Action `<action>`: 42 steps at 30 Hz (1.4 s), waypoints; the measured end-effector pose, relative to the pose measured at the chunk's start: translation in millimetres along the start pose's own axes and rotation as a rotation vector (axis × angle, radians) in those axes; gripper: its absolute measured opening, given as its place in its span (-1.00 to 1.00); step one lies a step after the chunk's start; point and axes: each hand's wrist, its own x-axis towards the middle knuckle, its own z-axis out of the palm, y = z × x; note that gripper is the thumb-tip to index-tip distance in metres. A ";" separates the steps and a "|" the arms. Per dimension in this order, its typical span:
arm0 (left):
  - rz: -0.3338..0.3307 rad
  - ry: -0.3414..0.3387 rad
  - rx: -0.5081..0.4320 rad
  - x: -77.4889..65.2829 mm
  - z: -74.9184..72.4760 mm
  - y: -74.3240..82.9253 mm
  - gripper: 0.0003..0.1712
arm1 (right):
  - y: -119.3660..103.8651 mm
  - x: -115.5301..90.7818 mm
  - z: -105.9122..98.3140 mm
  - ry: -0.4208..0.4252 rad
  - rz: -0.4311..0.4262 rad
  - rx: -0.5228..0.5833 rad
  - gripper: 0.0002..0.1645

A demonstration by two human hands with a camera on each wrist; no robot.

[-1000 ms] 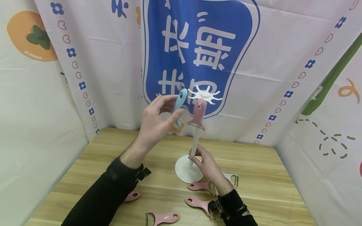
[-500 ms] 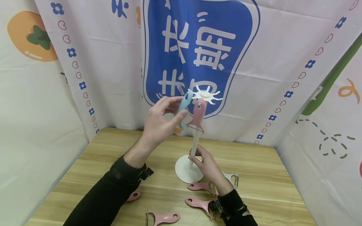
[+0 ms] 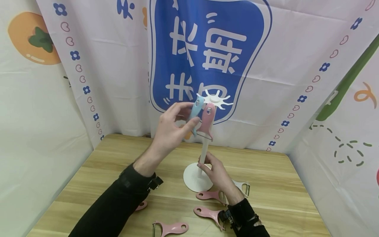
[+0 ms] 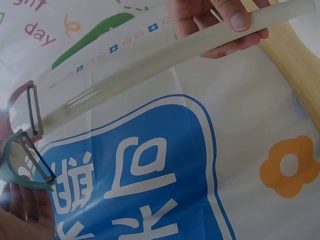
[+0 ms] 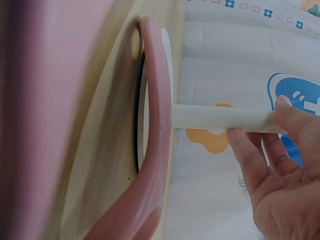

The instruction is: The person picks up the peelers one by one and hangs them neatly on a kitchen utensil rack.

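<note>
My left hand pinches a light blue peeler by its handle, fingers behind and thumb in front. The handle's holed end is up against a prong of the white stand's hook ring. Beside it, a pink peeler hangs from the ring by its handle hole, blade end down. In the left wrist view the blue peeler's head overlaps the pink one's head. Lower down, my right hand holds the white pole between thumb and fingers, just above the round base.
Two pink peelers, one nearer and one farther, lie by my right wrist, with a white peeler beyond. Another pink peeler is at the front; one more shows partly behind my left sleeve. A printed cloth hangs behind the table.
My left hand has moved right with the blue peeler, from beside the ring onto its left prong. The hanging pink peeler has swung slightly. My right hand stays on the pole.
</note>
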 end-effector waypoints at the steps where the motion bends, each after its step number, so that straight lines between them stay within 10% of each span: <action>1: -0.003 -0.001 -0.004 -0.1 0.6 -0.2 -0.46 | 0.1 0.1 0.1 -0.001 0.001 -0.001 -0.81; 42: -0.097 -0.050 -0.005 -5.3 9.0 -4.9 -0.34 | 1.2 -0.6 -0.1 -0.009 -0.007 0.012 -0.80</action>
